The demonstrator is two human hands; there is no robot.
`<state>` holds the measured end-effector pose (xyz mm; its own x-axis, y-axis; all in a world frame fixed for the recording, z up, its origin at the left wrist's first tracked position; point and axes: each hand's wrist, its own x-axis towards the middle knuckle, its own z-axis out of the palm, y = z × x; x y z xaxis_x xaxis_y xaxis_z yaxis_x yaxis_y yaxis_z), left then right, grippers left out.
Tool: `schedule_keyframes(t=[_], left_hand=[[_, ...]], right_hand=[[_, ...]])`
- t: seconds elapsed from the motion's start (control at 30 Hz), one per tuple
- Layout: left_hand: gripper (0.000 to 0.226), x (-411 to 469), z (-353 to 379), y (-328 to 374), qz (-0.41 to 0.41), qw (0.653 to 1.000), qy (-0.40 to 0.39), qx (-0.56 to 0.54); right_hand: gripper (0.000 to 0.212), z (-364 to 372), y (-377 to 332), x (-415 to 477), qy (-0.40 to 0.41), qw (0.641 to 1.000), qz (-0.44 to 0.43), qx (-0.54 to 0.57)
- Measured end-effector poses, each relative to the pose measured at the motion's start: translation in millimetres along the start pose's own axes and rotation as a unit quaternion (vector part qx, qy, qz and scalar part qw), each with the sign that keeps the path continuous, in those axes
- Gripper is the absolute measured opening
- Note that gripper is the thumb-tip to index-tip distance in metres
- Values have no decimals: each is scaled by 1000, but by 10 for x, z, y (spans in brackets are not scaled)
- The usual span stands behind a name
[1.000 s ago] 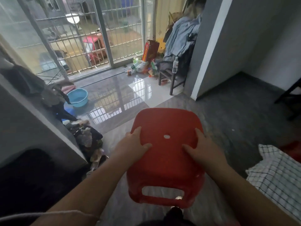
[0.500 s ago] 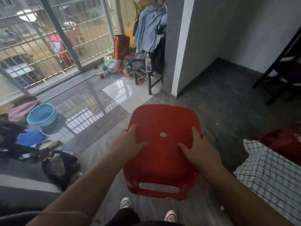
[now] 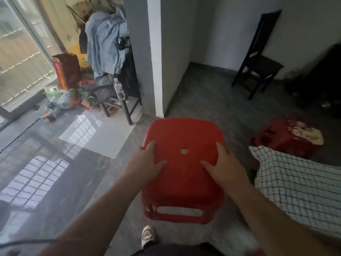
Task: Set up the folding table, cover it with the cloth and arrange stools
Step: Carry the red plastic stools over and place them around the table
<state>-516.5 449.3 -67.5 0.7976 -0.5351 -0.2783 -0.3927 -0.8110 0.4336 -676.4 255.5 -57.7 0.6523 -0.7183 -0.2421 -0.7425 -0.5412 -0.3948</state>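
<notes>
Gripping red stool (image 3: 184,169) with both hands: left hand (image 3: 147,163) on left seat edge, right hand (image 3: 224,168) on right edge, thumbs on top, fingers curled over sides. Held seat-up above grey floor (image 3: 203,93), just left of checked cloth (image 3: 299,191). Second stool (image 3: 280,139) on floor beyond cloth, items on top.

— Where does the single view look from?
— The person's head, wide-angle, facing forward and down. Left hand (image 3: 147,163) and right hand (image 3: 224,168), gripping a red square plastic stool (image 3: 184,134), sit close below.
</notes>
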Motion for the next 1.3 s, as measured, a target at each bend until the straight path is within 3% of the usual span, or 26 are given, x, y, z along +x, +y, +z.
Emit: schedule_keyframes(t=[0.33,0.87,1.03,1.3], left_hand=[[84,1281,-298,794,155,985,-71,34],[87,2814,503,2999,295,929,-160,154],[85,3017,827,3558,353,900,-189,172],[83,3399,1341,4242,461,825,-270,187]], right_hand=[[88,-402,40,472,100,984,143,27],[83,-903,1396,1671,151,935,303,105],[84,-1034,1698,1756,166,904,375,124],[87,-1001,1789,1843,188,820,520,146]])
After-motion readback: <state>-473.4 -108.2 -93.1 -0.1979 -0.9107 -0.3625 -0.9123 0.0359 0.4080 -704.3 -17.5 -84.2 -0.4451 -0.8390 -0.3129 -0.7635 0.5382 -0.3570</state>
